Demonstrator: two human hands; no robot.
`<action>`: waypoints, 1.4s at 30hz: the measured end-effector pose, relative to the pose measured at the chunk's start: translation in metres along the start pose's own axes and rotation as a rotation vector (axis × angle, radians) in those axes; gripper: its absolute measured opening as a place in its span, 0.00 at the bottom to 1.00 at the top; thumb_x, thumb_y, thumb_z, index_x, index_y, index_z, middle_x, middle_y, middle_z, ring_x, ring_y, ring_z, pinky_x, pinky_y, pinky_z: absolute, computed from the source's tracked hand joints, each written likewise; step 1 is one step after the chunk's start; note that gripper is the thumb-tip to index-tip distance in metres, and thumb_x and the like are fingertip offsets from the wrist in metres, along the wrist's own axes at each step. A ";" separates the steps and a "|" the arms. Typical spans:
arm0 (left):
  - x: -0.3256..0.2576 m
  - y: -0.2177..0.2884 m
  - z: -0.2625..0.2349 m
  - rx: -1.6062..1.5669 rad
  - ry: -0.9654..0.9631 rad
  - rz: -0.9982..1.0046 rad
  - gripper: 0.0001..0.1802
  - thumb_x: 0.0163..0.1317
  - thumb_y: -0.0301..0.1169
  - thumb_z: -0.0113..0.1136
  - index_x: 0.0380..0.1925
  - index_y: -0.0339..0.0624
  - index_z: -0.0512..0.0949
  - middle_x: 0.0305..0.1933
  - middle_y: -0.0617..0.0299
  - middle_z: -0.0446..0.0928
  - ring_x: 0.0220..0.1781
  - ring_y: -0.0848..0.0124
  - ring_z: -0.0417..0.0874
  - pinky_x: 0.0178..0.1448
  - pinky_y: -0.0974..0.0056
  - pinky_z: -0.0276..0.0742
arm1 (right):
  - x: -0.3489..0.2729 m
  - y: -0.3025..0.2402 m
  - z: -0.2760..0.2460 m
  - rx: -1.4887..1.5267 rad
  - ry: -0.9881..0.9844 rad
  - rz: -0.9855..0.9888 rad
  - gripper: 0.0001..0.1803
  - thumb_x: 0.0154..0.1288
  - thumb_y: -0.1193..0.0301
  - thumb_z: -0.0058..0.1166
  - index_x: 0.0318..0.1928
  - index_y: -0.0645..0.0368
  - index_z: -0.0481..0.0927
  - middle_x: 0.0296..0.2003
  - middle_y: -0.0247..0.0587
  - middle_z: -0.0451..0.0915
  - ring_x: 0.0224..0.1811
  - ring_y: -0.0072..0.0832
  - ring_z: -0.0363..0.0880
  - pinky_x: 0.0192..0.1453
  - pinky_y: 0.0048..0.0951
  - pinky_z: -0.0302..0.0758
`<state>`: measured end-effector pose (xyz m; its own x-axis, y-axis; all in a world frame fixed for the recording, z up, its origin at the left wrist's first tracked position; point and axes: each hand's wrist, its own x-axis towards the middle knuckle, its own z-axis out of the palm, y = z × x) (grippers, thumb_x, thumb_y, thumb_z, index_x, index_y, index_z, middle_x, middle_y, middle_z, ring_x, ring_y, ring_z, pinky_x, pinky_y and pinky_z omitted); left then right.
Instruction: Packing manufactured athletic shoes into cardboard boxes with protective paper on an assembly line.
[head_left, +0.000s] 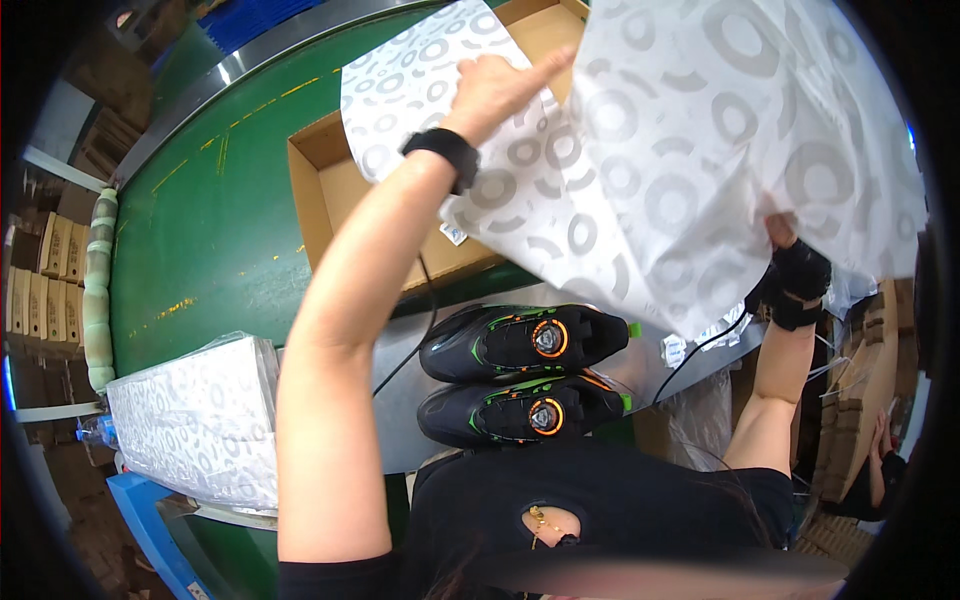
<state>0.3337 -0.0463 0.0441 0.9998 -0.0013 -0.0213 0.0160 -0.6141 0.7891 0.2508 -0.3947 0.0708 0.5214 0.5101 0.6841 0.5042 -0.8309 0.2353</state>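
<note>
Leftmost, a wrapped stack of patterned tissue paper (200, 420) sits at the table edge. Left hand (495, 90) presses flat, fingers extended, on a sheet of patterned tissue paper (640, 170) spread above the open cardboard shoebox (330, 190). Two black shoes with orange dials (520, 375) lie below. Right hand (785, 240) grips the sheet's lower right edge, fingers hidden behind it.
</note>
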 end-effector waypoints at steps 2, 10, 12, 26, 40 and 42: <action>0.017 -0.037 0.036 0.236 0.212 0.024 0.39 0.45 0.58 0.54 0.34 0.23 0.75 0.42 0.32 0.71 0.53 0.42 0.67 0.54 0.54 0.67 | 0.005 -0.024 -0.012 0.026 0.019 -0.039 0.29 0.48 0.86 0.43 0.52 0.52 0.72 0.38 0.47 0.75 0.40 0.38 0.75 0.40 0.34 0.73; 0.006 -0.084 0.006 0.030 0.497 -0.037 0.18 0.45 0.35 0.55 0.32 0.29 0.75 0.36 0.38 0.75 0.39 0.45 0.77 0.44 0.56 0.73 | 0.010 -0.026 0.000 0.150 0.012 -0.107 0.26 0.50 0.85 0.44 0.52 0.54 0.72 0.36 0.45 0.76 0.40 0.36 0.75 0.39 0.33 0.73; -0.007 -0.080 -0.052 -0.354 0.693 -0.009 0.11 0.45 0.33 0.57 0.16 0.38 0.69 0.20 0.59 0.73 0.22 0.65 0.73 0.28 0.61 0.70 | 0.002 -0.002 0.022 0.635 0.011 0.337 0.22 0.54 0.83 0.44 0.51 0.57 0.72 0.34 0.42 0.75 0.37 0.32 0.73 0.37 0.31 0.72; -0.210 -0.227 -0.158 -1.488 0.706 -0.417 0.19 0.48 0.28 0.59 0.40 0.37 0.67 0.43 0.51 0.71 0.42 0.59 0.72 0.47 0.54 0.69 | 0.019 0.047 0.164 1.882 -0.194 1.075 0.07 0.57 0.73 0.45 0.24 0.59 0.66 0.20 0.32 0.65 0.21 0.25 0.62 0.26 0.20 0.61; -0.227 -0.221 -0.076 -1.259 0.487 -0.571 0.16 0.61 0.30 0.46 0.49 0.38 0.64 0.51 0.52 0.68 0.54 0.56 0.68 0.50 0.31 0.61 | -0.086 -0.187 -0.036 0.878 -0.627 -0.486 0.15 0.40 0.64 0.61 0.29 0.59 0.77 0.27 0.36 0.76 0.42 0.34 0.73 0.50 0.39 0.66; -0.221 -0.218 -0.057 -1.295 0.485 -0.518 0.17 0.60 0.28 0.47 0.49 0.38 0.64 0.50 0.52 0.68 0.53 0.56 0.69 0.49 0.33 0.63 | -0.101 -0.207 -0.037 0.623 -0.591 -0.596 0.13 0.36 0.65 0.57 0.24 0.59 0.78 0.22 0.35 0.75 0.42 0.31 0.72 0.53 0.51 0.61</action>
<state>0.1098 0.1326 -0.0885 0.7814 0.4118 -0.4689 0.1052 0.6538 0.7493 0.0680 -0.2823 -0.0213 0.2405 0.9667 0.0877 0.9684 -0.2329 -0.0893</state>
